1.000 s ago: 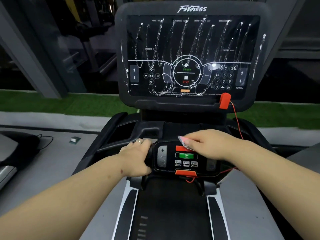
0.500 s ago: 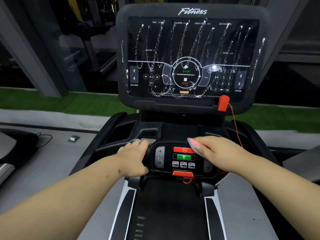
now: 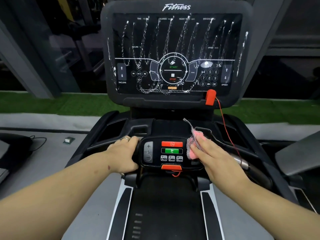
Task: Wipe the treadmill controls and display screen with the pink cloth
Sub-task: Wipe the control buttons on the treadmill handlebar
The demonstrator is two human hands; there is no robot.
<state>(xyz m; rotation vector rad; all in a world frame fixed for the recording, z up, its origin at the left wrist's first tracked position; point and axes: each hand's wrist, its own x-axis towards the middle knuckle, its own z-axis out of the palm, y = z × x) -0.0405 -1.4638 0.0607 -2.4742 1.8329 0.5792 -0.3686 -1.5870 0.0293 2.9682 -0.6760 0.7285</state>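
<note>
The treadmill's black display screen (image 3: 176,52) stands upright ahead, streaked with white zigzag foam lines. Below it sits the small control panel (image 3: 171,154) with a red stop button, a green button and speed keys. My right hand (image 3: 210,155) lies flat with straight fingers on the panel's right end, pressing the pink cloth (image 3: 194,144) with its grey mesh side against it; a corner of the cloth sticks up. My left hand (image 3: 123,155) grips the handlebar just left of the panel, fingers curled round it, a ring on one finger.
A red safety clip (image 3: 210,97) hangs at the screen's lower right, its thin red cord (image 3: 226,130) running down past my right hand. The running belt (image 3: 166,205) lies below. A small box (image 3: 68,140) sits on the grey floor at left.
My right hand slid with the cloth from the middle of the panel to its right end, uncovering the red and green buttons. The left hand stayed on the bar.
</note>
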